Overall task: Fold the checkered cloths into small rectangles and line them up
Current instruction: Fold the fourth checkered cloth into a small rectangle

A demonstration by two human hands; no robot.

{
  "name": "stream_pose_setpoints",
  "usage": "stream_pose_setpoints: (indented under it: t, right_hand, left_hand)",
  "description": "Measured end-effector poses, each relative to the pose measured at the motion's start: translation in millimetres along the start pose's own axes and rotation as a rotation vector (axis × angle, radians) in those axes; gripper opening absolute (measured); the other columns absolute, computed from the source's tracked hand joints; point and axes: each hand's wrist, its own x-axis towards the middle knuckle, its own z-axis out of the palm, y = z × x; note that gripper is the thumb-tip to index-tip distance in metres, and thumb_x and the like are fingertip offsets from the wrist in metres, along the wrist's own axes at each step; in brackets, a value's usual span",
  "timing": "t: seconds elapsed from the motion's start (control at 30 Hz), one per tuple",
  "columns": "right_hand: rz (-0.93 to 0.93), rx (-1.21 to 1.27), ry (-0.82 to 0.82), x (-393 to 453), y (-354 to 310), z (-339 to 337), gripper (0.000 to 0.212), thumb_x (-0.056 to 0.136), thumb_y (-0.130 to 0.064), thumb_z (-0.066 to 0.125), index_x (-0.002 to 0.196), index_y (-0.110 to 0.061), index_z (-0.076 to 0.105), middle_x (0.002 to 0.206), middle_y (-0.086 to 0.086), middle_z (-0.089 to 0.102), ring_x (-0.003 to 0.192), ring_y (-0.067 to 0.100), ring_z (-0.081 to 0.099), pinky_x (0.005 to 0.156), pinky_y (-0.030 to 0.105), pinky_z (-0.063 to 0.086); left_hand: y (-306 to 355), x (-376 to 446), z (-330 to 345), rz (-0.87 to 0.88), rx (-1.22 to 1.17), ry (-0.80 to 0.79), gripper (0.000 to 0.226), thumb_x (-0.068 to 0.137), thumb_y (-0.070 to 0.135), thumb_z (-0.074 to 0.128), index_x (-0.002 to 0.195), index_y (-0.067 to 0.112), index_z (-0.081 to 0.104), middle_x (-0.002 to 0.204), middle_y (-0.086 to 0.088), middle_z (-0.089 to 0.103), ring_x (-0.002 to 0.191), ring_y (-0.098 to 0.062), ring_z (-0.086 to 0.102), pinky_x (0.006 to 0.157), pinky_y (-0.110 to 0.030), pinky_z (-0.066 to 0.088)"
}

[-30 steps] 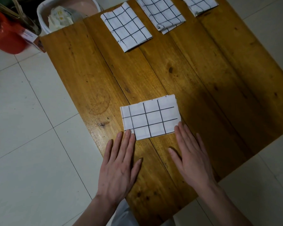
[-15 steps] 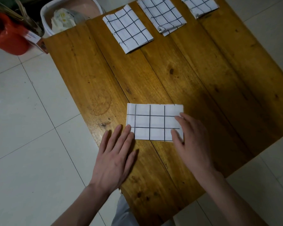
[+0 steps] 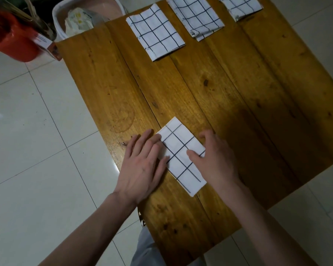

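A small folded checkered cloth (image 3: 183, 156) lies slanted on the wooden table (image 3: 229, 89) near its front edge. My left hand (image 3: 142, 164) rests flat with straight fingers on the cloth's left edge. My right hand (image 3: 217, 158) holds the right edge, thumb on top and fingers curled beside it. Three folded checkered cloths sit in a row along the far edge: one on the left (image 3: 155, 33), one in the middle (image 3: 196, 16), one on the right (image 3: 240, 6), partly cut off by the frame.
A white tub (image 3: 60, 20) holding crumpled items stands on the floor beyond the table's far left corner. Beside it is a red bucket (image 3: 10, 35). Pale floor tiles (image 3: 37, 150) surround the table, and bare wood lies between the row and the near cloth.
The near cloth has turned from lying crosswise to slanting lengthwise. My right hand moved onto its right edge and my left hand slid onto its left edge.
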Motion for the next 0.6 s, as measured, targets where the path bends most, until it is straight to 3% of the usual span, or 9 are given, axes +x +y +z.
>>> stream_pose_setpoints:
  t: [0.2,0.37,0.47,0.6]
  right_hand:
    - [0.034,0.105,0.038,-19,-8,12,0.029,0.095,-0.036,0.072,0.114,-0.024,0.054,0.114,-0.005,0.052,0.101,0.016,0.055,0.08,0.032,0.049]
    - [0.174,0.535,-0.022,-30,-12,18,0.039,0.096,-0.019,0.073,0.121,-0.034,0.047,0.103,-0.016,0.066,0.088,0.001,0.067,0.063,0.01,0.051]
    - [0.197,0.71,-0.074,-32,-9,21,0.018,0.096,-0.018,0.071,0.112,-0.026,0.065,0.102,-0.014,0.076,0.091,0.004,0.074,0.07,0.021,0.061]
    - [0.143,0.709,-0.06,-37,-11,18,0.017,0.1,-0.022,0.064,0.113,-0.03,0.072,0.106,-0.016,0.077,0.093,0.002,0.073,0.076,0.031,0.064]
  left_hand:
    - [34,-3,14,-0.162,-0.021,0.063,0.039,0.106,0.036,0.05,0.137,0.012,0.055,0.164,-0.009,0.04,0.158,-0.03,0.025,0.128,-0.051,0.019]
    - [55,-11,22,-0.34,-0.018,0.084,0.048,0.099,0.032,0.059,0.143,0.016,0.05,0.169,-0.013,0.028,0.152,-0.036,0.03,0.123,-0.053,0.031]
    - [66,-13,23,-0.48,-0.088,0.104,0.057,0.096,0.035,0.061,0.147,0.017,0.045,0.165,-0.009,0.033,0.143,-0.033,0.034,0.116,-0.053,0.037]
    - [75,-15,18,-0.592,-0.223,0.093,0.063,0.092,0.039,0.058,0.15,0.023,0.039,0.163,0.0,0.033,0.141,-0.03,0.033,0.11,-0.051,0.037]
